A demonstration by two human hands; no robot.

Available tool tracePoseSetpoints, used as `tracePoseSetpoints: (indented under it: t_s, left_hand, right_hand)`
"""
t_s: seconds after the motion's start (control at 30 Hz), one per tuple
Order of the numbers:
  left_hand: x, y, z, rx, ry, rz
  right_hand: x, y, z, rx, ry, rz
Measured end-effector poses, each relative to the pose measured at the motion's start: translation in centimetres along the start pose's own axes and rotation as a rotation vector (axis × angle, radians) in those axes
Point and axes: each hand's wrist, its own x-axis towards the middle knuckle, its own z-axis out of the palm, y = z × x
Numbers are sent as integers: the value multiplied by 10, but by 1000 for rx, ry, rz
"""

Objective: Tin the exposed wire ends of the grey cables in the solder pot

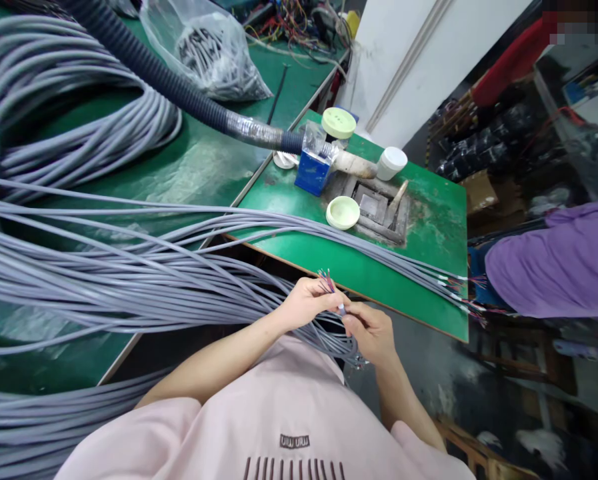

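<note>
Close to my body, both hands meet at the end of one grey cable [342,309]. Thin coloured wires [327,281] fan out of its stripped end, red, purple and dark ones among them. My left hand [313,300] pinches the cable end by the wires, thumb pressed toward a pale band. My right hand [373,332] grips the cable's grey jacket between thumb and fingers, just below. Behind and under my hands runs a bundle of grey cables [229,287], with more stripped ends hanging by my right wrist.
On the green table [439,220], several grey cables lie with stripped ends past its right edge. A fume hose [259,131], blue box [313,172], soldering pot [373,203] and small tubs [343,213] stand behind. Coiled cable [79,100] lies left. A person in purple [563,260] is at right.
</note>
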Motion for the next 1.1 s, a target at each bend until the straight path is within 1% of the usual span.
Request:
tracePoseSetpoints:
  t_s: [0.1, 0.2, 0.27, 0.37, 0.43, 0.53, 0.6, 0.73, 0.87, 0.93, 1.1]
  left_hand:
    - [2, -6, 0, -55, -2, -12]
    - [3, -12, 2, -131, -15, -71]
    - [3, -14, 4, -185, -13, -113]
    - [4, -15, 6, -221, 36, -149]
    - [4, -17, 6, -205, 65, -131]
    - [3, -19, 3, -182, 72, -77]
    - [1, -20, 0, -180, 87, -70]
    - [-2, -16, -3, -171, 195, -46]
    - [-2, -8, 0, -201, 291, -21]
    - [-1, -6, 2, -230, 317, -18]
    - [-2, -5, 4, -264, 341, -16]
  right_hand:
    - [0, 6, 3, 80, -22, 4]
    - [2, 7, 5, 121, -80, -5]
    - [4, 4, 6, 120, -120, -22]
    - [7, 0, 8, 84, -141, -28]
    - [7, 0, 7, 61, -108, -16]
    - [4, 3, 5, 32, -5, 20]
    - [2, 5, 4, 6, 40, 55]
    - [0, 5, 2, -43, 55, 74]
    - [1, 2, 4, -67, 80, 69]
    - [0, 2, 4, -61, 89, 62]
    - [-1, 7, 6, -16, 119, 57]
